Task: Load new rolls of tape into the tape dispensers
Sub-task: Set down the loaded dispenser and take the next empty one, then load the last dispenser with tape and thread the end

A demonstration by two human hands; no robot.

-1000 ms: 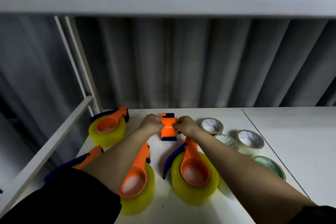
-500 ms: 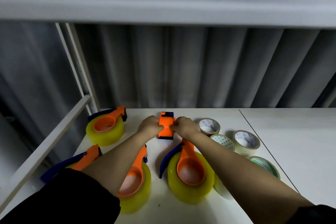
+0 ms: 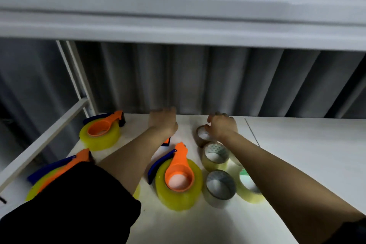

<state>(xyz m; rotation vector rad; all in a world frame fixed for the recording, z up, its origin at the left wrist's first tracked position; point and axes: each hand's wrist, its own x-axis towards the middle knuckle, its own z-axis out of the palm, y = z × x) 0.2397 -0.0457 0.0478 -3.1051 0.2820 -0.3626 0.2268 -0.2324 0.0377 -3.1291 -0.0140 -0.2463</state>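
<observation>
My left hand point(image 3: 163, 123) is stretched flat and blurred near the table's back edge, holding nothing. Under its wrist only a corner of the small orange and blue dispenser point(image 3: 166, 142) shows. My right hand point(image 3: 221, 127) hovers with loosely curled fingers just right of a brown-cored tape roll point(image 3: 201, 136), its thumb at the rim. Two more clear rolls point(image 3: 214, 154) point(image 3: 219, 186) lie nearer me. A greenish roll point(image 3: 247, 184) is partly covered by my right forearm. Orange dispensers loaded with yellow tape sit at far left point(image 3: 103, 132), near left point(image 3: 59, 172) and centre point(image 3: 178, 176).
The white table point(image 3: 297, 164) has a seam point(image 3: 251, 130) right of the rolls. A white frame rail point(image 3: 39, 140) slants along the left edge. A white shelf point(image 3: 178, 25) hangs overhead, and a grey curtain point(image 3: 198, 81) closes the back.
Both hands have let go of the small orange dispenser. The left hand moved forward past it, the right hand moved right to the far tape roll. The camera tilted closer.
</observation>
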